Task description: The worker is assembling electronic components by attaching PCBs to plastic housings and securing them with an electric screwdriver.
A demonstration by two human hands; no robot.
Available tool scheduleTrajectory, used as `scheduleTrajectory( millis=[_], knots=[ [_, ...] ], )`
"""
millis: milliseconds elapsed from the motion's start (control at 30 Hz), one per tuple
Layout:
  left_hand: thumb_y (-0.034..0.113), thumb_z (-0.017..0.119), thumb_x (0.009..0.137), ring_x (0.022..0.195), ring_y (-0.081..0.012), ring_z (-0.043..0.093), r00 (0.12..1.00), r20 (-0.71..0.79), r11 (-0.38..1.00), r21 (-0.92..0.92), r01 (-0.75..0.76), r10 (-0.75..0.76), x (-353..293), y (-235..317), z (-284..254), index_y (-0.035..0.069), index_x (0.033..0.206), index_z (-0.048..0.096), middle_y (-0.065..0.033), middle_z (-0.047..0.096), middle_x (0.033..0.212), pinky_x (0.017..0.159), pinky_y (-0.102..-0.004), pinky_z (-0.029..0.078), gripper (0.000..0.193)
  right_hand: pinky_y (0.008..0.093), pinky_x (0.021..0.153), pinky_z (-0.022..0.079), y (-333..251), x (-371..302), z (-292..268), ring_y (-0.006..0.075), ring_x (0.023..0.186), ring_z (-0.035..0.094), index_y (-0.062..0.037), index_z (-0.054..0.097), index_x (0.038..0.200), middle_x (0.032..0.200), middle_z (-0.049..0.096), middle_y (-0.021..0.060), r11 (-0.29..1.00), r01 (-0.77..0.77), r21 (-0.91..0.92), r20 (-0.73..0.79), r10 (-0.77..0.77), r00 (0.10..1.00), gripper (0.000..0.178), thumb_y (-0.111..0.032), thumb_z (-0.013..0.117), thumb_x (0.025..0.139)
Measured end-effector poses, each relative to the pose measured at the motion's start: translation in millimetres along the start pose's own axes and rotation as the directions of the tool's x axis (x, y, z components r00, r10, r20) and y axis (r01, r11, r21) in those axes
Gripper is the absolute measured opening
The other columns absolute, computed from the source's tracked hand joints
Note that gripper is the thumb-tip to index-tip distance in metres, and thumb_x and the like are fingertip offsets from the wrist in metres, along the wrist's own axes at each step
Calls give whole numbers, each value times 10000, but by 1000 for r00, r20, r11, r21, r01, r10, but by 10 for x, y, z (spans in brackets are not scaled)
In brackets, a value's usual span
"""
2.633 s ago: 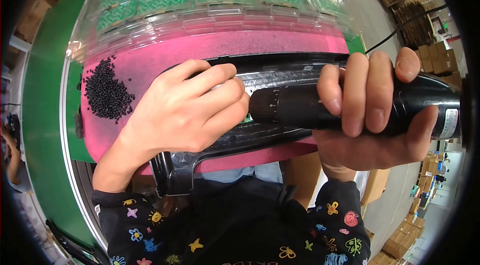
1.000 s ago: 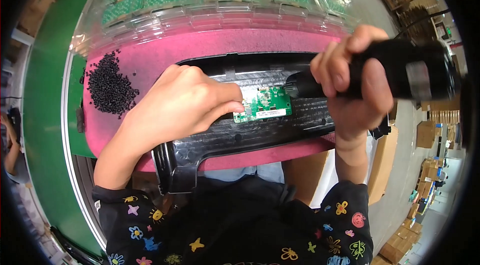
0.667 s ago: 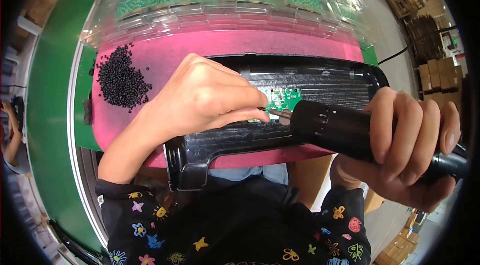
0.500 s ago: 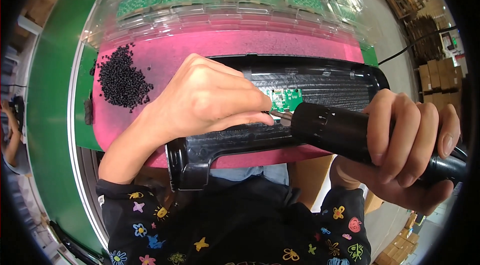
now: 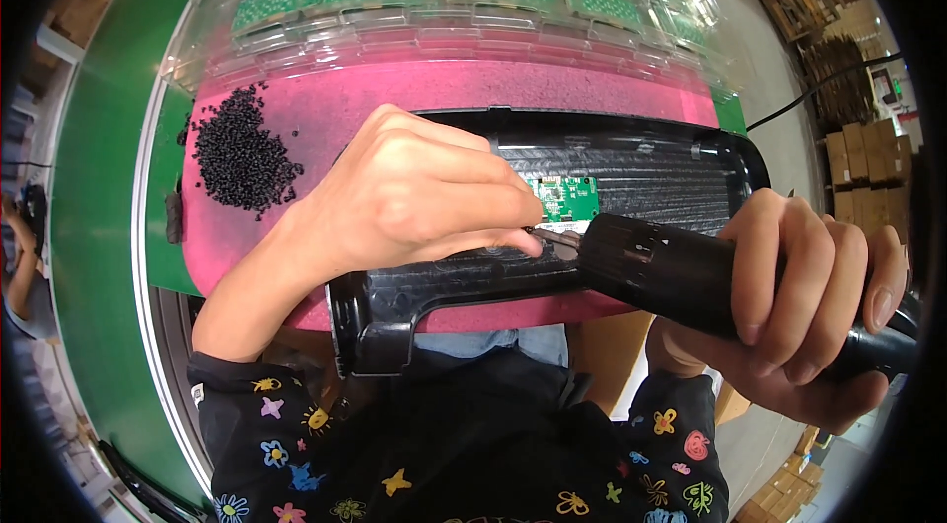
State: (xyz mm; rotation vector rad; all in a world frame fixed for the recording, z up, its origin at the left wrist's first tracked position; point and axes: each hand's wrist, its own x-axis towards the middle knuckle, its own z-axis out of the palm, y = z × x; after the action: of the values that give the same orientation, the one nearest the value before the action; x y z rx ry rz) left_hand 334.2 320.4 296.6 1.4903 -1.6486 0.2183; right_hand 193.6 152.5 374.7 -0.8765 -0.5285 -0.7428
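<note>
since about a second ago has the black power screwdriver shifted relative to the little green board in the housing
Yes. The black power screwdriver has swung from the upper right of the green board to its lower right, lying flatter, tip beside the left hand; the right hand grips it.

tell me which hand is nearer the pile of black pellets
Left. The left hand rests on the black housing just right of the pellet pile; the right hand grips the screwdriver far right.

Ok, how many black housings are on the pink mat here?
1. The black housing lies across the pink mat, under the left hand, with the right hand holding the screwdriver at its green board.
</note>
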Motion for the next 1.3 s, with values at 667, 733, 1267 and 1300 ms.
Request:
scheduleTrajectory(
  millis=[667,733,1267,1300],
  knots=[
    [120,718,761,660,-341,628,874,128,858,301,417,-469,-66,24,-117,26,824,683,-146,642,710,580,-411,489,119,258,512,371,488,90,-165,91,488,417,-67,461,1049,634,488,-9,820,-287,-495,39,351,936,422,-447,555,892],
    [93,667,795,709,-355,632,815,168,820,274,502,-555,-48,63,-120,26,845,677,-157,650,756,614,-426,496,84,260,508,370,504,107,-177,92,484,408,-66,467,1036,622,475,-5,791,-296,-535,44,376,926,409,-437,551,888],
    [88,636,809,796,-363,630,776,206,794,300,529,-595,-63,84,-127,11,840,621,-141,658,807,657,-453,500,84,252,470,328,734,243,-237,86,454,354,-66,468,970,596,432,-7,777,-384,-499,243,550,799,329,-380,531,896],
    [95,640,811,800,-363,630,770,207,789,289,542,-604,-67,72,-115,13,845,629,-142,658,808,663,-454,499,90,251,475,332,750,219,-236,87,455,359,-64,472,984,596,433,-6,767,-333,-548,207,510,835,333,-381,527,897]
  ],
)
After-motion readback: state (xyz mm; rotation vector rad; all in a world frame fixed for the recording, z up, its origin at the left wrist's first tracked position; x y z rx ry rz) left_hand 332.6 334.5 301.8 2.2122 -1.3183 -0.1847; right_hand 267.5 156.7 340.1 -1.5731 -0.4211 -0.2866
